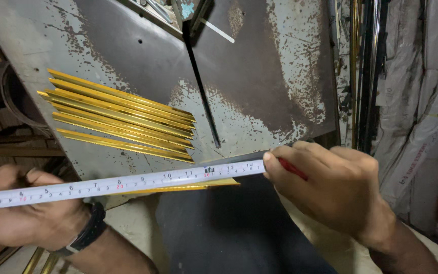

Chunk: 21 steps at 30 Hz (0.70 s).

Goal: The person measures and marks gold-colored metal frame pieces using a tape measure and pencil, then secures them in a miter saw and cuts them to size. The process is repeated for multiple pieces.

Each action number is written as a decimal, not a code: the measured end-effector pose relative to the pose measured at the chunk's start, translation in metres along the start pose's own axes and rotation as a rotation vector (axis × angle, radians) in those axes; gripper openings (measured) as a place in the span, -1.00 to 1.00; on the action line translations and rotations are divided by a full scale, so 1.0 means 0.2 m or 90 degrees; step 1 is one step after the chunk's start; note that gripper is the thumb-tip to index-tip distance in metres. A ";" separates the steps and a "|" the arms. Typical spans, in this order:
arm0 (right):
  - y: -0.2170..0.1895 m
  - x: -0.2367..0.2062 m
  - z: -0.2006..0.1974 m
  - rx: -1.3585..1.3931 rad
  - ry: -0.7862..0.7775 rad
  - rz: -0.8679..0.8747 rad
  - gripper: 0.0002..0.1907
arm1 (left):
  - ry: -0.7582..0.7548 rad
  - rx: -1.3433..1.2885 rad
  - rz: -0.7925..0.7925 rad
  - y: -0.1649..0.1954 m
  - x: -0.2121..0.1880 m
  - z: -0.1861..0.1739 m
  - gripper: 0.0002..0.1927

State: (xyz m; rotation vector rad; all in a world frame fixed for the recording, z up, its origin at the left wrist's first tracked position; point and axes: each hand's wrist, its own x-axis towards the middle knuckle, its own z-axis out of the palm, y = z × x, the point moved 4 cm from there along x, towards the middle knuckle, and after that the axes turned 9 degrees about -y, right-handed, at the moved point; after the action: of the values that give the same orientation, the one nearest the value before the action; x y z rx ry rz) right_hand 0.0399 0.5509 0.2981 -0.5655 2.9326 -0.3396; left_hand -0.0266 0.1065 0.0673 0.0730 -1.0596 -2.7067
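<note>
Now the tape (pixel 122 183) runs between both hands, over a gold strip (pixel 188 188). Left hand (pixel 24 213) fingers curl shut on the tape; right hand (pixel 330 187) fingers pinch a red pencil (pixel 292 169) at its end.

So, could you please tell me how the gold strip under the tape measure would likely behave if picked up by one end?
The gold strip looks long, thin and narrow, so it would probably feel light and might flex or sag. Its glossy finish suggests it could slip. The ridged, flat profile of the similar strips on the metal table suggests it would not roll.
</note>
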 end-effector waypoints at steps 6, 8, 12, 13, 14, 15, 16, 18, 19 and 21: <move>-0.01 0.00 -0.01 0.011 0.009 0.015 -0.82 | -0.063 0.017 0.028 -0.01 0.03 0.00 -0.63; -0.01 0.00 -0.01 0.016 0.007 0.009 -0.81 | -0.066 0.018 0.023 -0.02 0.04 -0.02 -0.66; -0.02 0.00 0.00 0.021 0.007 -0.006 -0.80 | -0.109 0.017 0.073 -0.02 0.07 -0.04 -0.69; -0.02 0.00 0.00 0.014 0.002 -0.006 -0.80 | -0.101 0.017 0.064 -0.02 0.06 -0.04 -0.64; -0.03 0.00 0.00 0.016 0.004 -0.006 -0.80 | -0.094 -0.007 0.044 -0.02 0.07 -0.05 -0.63; -0.03 0.00 0.00 0.018 0.006 -0.007 -0.79 | -0.086 -0.031 0.023 -0.03 0.06 -0.05 -0.62; -0.03 -0.01 0.00 0.021 0.007 -0.008 -0.79 | -0.077 -0.079 -0.009 -0.03 0.07 -0.05 -0.66; -0.03 0.00 0.01 0.006 0.006 -0.015 -0.81 | -0.055 -0.126 -0.031 -0.04 0.06 -0.05 -0.70; -0.03 0.00 0.01 -0.002 0.006 -0.018 -0.82 | -0.043 -0.125 -0.022 -0.04 0.06 -0.05 -0.70; -0.03 0.00 0.03 0.010 -0.001 -0.009 -0.83 | -0.042 -0.089 0.010 -0.05 0.06 -0.05 -0.66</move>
State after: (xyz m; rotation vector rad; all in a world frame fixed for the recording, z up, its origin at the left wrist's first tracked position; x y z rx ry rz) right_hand 0.0429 0.5444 0.2941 -0.5838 2.9231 -0.3624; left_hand -0.0397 0.1034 0.0546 -0.0486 -0.8821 -2.7779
